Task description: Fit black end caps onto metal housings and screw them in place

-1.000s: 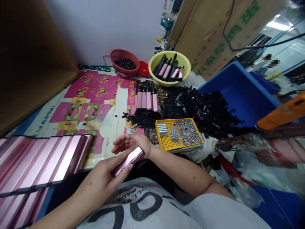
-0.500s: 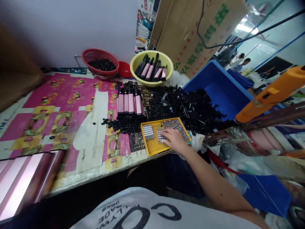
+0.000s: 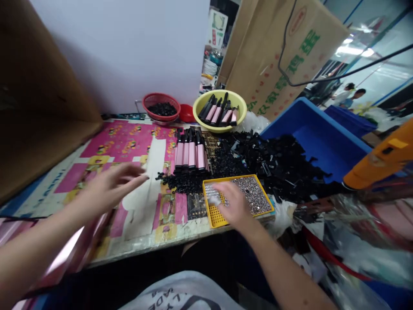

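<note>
My left hand (image 3: 118,183) hovers over the left part of the table, its fingers stretched and apart from the thumb, with nothing visible in it. Over the yellow perforated tray (image 3: 217,221) is my right hand (image 3: 235,202), fingers bent down beside a silver block of small metal pieces (image 3: 212,193). Blur hides whether they grip it. Loose small silver metal pieces (image 3: 253,193) fill the tray's right part. Behind the tray lie small black parts (image 3: 183,181) and a row of pink-and-black handle-like pieces (image 3: 192,153).
A red basket of black parts (image 3: 161,97) and a yellow bowl (image 3: 199,104) with more pink-and-black pieces stand at the back. Black parts (image 3: 284,168) spill from a blue bin (image 3: 329,133) at right. An orange tool (image 3: 380,157) juts in. Pink panels (image 3: 64,254) lie lower left.
My left hand has come into view from the left. My right hand stays at the tray, lying more over its middle. The view has shifted, so the table appears lower and further right.
</note>
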`<state>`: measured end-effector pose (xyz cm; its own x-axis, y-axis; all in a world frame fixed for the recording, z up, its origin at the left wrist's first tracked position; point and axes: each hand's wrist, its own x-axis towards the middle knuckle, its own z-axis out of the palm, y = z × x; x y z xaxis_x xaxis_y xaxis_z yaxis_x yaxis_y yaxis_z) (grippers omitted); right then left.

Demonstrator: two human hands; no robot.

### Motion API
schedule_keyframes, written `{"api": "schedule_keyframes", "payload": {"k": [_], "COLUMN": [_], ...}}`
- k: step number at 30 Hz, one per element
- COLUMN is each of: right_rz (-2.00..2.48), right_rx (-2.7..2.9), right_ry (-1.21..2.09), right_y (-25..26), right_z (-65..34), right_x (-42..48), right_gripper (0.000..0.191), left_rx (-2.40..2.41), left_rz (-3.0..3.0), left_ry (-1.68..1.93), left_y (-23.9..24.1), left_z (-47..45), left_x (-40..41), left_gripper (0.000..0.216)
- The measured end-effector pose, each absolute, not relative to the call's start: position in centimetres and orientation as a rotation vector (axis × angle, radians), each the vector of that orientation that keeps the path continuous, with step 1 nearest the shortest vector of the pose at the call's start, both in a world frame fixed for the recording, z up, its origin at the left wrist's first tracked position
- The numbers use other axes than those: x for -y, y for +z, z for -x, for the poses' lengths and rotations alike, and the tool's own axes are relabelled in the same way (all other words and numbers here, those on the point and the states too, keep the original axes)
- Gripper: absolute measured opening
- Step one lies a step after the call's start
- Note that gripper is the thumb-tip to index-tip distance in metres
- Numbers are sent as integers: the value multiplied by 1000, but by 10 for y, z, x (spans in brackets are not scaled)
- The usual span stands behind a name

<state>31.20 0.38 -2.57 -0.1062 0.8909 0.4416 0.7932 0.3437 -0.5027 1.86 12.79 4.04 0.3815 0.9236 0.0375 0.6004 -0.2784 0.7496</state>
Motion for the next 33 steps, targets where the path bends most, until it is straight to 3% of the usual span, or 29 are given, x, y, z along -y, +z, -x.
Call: {"api": "schedule_keyframes", "payload": {"k": [5, 9, 14, 20, 23, 33], "right_rz": [1450, 1553, 1575, 1673, 1720, 1607], "right_rx": [2445, 2415, 2309, 2327, 2387, 2604], "right_ry": [219, 267, 345, 343, 369, 329], "right_y": [-55, -74, -63, -56, -59, -51], "right_z": [-220, -210, -221, -207, -199, -194], "right_x": [-14, -11, -17, -46, -56, -67], "right_gripper": [35, 40, 22, 25, 27, 27], "left_rx": [-1487, -1565, -1576, -1400, -1142, -962], "left_rz": [-2005, -1901, -1807, -1697, -1499, -525], "left_ry": [552, 479, 589, 864, 888, 721], "left_y": [9, -16, -24, 3, 11, -27], "left_z": [-103, -127, -116, -87, -61, -10], "left_x": [-193, -226, -234, -180, -129, -29], "left_gripper": [50, 48, 34, 43, 38, 30]}}
